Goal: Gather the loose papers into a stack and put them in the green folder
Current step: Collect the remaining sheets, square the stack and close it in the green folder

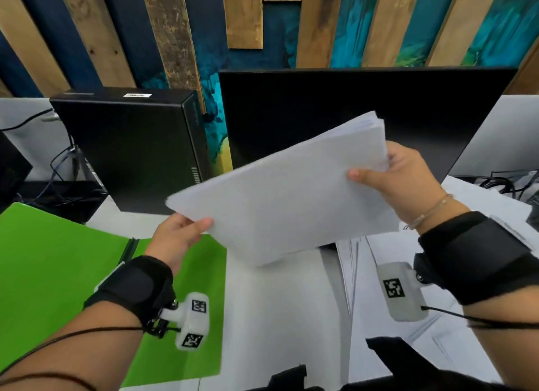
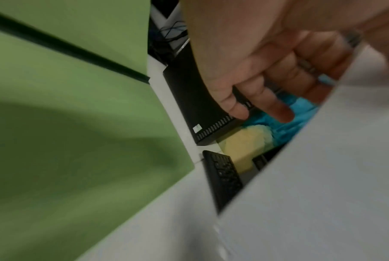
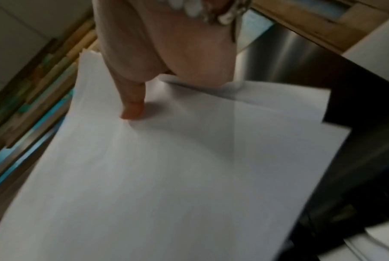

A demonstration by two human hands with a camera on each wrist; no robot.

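Lying open at the desk's left edge, the green folder is uncovered; the paper stack is held above the desk, pinched at opposite corners by the right hand and left hand.

the paper stack hides the right hand's fingers, most of the keyboard and the monitor's base.

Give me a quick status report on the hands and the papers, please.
Both hands gripping: left hand, right hand hold the paper stack in the air. Green folder lies open, lower left. More loose papers remain on the desk.
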